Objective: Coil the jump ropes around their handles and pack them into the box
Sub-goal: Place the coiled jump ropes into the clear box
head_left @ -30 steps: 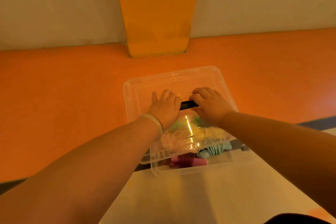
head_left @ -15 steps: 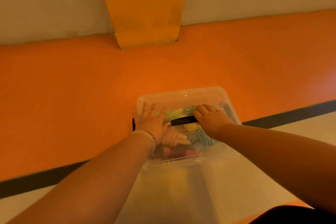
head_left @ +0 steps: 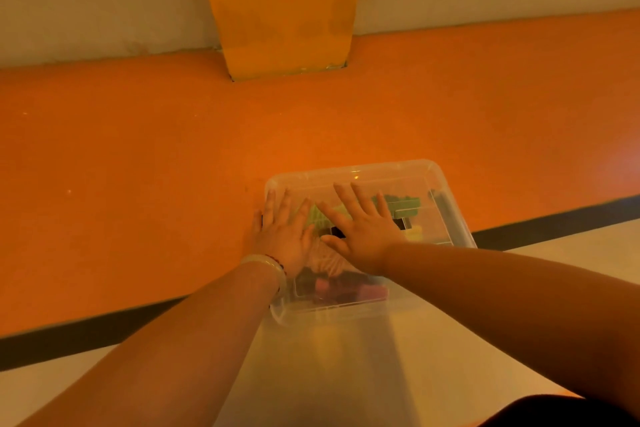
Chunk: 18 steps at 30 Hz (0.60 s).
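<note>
The job looks almost done. The jump ropes [head_left: 346, 291] are all inside the clear box [head_left: 329, 315], and I can see pink ones near the front, a pale coil in the middle and green and yellow ones [head_left: 401, 202] at the back. They look wound up into small bundles, but the plastic is shiny, so I cannot tell how neat each one is. No rope lies out on the floor. The clear lid [head_left: 388, 179] is on top of the box. I think the only thing left is to push the lid down until it clicks (there is a dark clip [head_left: 445, 204] on the right side that may need closing too). The box sits on the floor, half on the orange part [head_left: 138, 166] and half on the pale part, right across a dark stripe [head_left: 554, 220]. Both arms reach straight out in front of the person. The left hand [head_left: 282, 232] lies flat on the left side of the lid, fingers spread wide, holding nothing. A pale bracelet [head_left: 266, 262] is on that wrist. The right hand [head_left: 363, 232] lies flat on the middle of the lid, fingers spread too, over a small black handle [head_left: 333, 231]. Both palms look to be pressing down.
</note>
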Available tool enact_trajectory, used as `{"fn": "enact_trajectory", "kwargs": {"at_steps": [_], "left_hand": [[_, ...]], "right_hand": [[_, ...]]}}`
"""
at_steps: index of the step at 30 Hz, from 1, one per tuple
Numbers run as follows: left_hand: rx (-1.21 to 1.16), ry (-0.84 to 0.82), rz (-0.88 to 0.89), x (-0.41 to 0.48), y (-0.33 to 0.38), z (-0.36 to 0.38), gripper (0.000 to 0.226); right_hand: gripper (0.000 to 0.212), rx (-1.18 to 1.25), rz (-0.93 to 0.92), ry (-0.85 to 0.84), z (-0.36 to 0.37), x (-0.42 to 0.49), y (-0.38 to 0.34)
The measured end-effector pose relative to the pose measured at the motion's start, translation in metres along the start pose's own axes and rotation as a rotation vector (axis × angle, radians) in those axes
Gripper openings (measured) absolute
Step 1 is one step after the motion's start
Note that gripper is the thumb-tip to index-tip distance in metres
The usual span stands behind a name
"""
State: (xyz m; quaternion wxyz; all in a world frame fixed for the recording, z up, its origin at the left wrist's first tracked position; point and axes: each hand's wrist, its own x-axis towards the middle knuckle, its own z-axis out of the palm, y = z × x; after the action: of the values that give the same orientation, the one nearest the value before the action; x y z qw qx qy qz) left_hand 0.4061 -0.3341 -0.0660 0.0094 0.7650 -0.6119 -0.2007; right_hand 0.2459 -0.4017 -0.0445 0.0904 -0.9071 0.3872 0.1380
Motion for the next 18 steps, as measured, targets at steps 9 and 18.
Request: {"fn": "enact_trajectory", "kwargs": {"at_steps": [9,18], "left_hand": [[-0.327,0.16,-0.312,0.013,-0.018,0.006,0.066],[-0.934,0.058,-0.538,0.019,-0.044,0.007,0.088]], "right_hand": [[0.065,-0.013,0.11,-0.067,0.01,0.027,-0.016],[0.065,-0.01,0.117,-0.029,0.012,0.038,-0.019]]}}
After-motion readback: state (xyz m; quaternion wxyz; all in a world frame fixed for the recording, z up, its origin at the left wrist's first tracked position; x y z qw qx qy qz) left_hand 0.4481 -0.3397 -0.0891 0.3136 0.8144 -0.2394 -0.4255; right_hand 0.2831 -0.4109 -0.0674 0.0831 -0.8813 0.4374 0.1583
